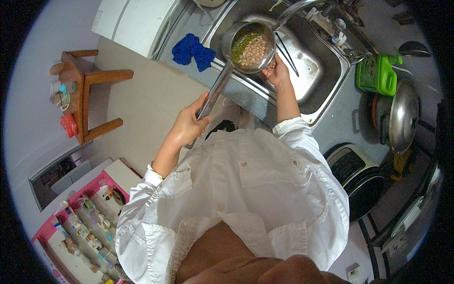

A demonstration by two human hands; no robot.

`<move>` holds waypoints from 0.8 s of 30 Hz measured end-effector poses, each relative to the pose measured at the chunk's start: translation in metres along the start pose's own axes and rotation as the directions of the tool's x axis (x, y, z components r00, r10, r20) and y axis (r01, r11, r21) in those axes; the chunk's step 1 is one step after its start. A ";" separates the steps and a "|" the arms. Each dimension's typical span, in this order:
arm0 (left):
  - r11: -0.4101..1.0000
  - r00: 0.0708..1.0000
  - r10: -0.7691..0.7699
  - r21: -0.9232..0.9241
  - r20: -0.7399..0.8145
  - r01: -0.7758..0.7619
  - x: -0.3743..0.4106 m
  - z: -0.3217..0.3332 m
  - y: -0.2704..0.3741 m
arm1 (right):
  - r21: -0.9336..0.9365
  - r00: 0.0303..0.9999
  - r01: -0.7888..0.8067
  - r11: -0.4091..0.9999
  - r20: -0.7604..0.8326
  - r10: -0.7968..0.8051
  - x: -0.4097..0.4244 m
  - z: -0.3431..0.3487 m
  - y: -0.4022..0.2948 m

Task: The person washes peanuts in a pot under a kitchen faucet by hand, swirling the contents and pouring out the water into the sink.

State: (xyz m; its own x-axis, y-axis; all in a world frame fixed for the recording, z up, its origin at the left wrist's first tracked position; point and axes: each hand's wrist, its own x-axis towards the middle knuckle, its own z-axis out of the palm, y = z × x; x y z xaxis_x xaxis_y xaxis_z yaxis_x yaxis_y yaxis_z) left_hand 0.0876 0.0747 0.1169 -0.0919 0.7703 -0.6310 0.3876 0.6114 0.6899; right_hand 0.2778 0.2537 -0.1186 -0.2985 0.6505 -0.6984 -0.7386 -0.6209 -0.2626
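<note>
My left hand (191,124) is closed around the long handle of a metal saucepan (227,42), whose bowl is over the sink (319,96). Inside the pan lie small green beans (241,44) on one side and pale tan beans or peanuts (254,53) on the other, with some liquid. My right hand (278,72) is cupped beside the pan's rim, fingers curled round several of the tan pieces (272,64). The curved metal faucet (289,14) reaches to the pan's far rim. A pair of dark chopsticks (288,56) rests in the sink, right of the pan.
A blue cloth (193,52) lies on the counter left of the sink. To the right stand a green jug (376,74), a pan with a metal lid (403,117) and a black-topped appliance (363,191). A wooden stool (87,76) and pink-edged shelves (79,206) are at left.
</note>
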 end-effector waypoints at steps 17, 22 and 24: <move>0.998 0.999 -0.001 0.069 -0.040 0.004 -0.001 0.001 0.005 | 0.142 0.994 0.108 0.984 -0.025 -0.105 0.011 0.008 0.015; 0.995 0.998 0.034 0.090 -0.055 -0.029 -0.001 0.001 0.004 | 0.128 0.994 0.080 0.988 -0.088 -0.070 0.012 0.010 0.018; 0.995 0.997 0.047 0.094 -0.063 -0.040 -0.001 0.001 0.001 | 0.152 0.994 0.079 0.985 -0.091 -0.066 0.010 0.013 0.018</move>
State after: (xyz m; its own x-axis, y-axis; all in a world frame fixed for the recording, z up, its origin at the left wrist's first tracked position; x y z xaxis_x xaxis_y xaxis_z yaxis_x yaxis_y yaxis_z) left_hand 0.0890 0.0744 0.1180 -0.1314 0.8078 -0.5746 0.4759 0.5599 0.6783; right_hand 0.2535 0.2543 -0.1214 -0.1933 0.6476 -0.7371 -0.8432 -0.4938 -0.2127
